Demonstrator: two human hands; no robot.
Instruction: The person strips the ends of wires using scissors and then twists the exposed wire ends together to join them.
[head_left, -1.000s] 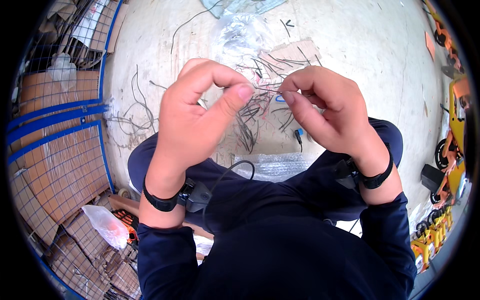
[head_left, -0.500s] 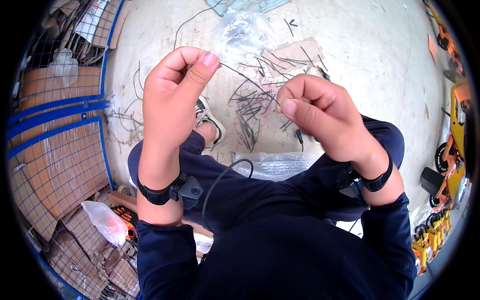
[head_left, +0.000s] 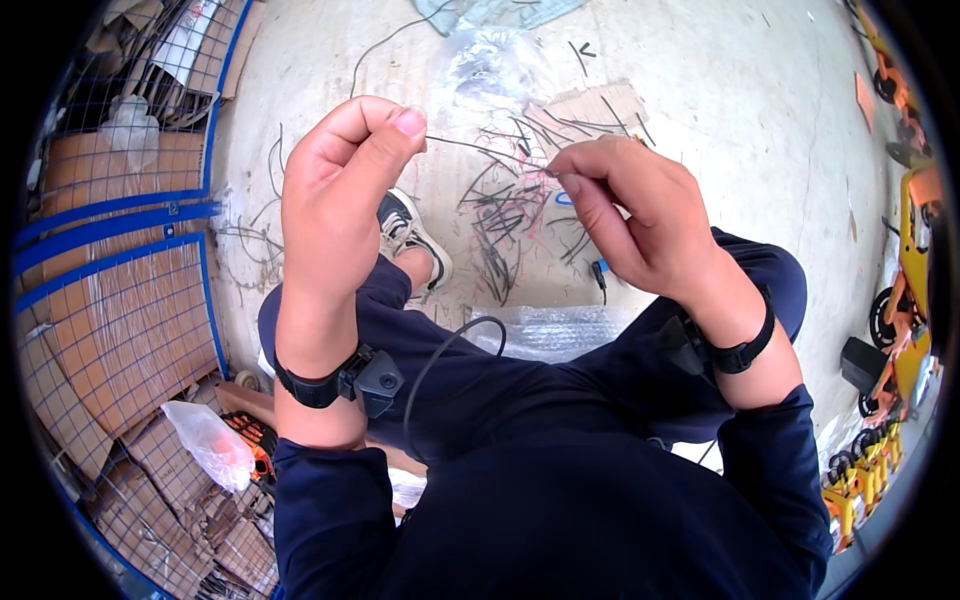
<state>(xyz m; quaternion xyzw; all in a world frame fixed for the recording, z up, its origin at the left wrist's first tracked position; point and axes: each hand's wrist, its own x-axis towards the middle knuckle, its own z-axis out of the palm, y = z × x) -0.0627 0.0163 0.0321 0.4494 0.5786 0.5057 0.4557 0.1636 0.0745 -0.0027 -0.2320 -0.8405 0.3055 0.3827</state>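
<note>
A thin black cable (head_left: 470,144) stretches between my two hands, above the littered floor. My left hand (head_left: 350,180) pinches one end of it between thumb and forefinger. At the other end, my right hand (head_left: 640,205) is closed with thumb and forefinger together on the cable. Below the hands lies a pile of short dark cable scraps (head_left: 505,215) mixed with fine reddish strands. Beneath my right hand, a short black piece with a plug-like end (head_left: 601,280) rests on the floor.
A blue wire-mesh cage (head_left: 120,210) holding flattened cardboard stands at the left. Clear plastic film (head_left: 490,65) and a cardboard piece (head_left: 600,105) lie ahead. Bubble wrap (head_left: 550,333) is between my knees. Yellow and orange wheeled equipment (head_left: 910,240) lines the right side.
My right hand has moved slightly up and left and turned, bringing its fingertips higher. The cable now runs more level. My left hand has shifted a little left.
</note>
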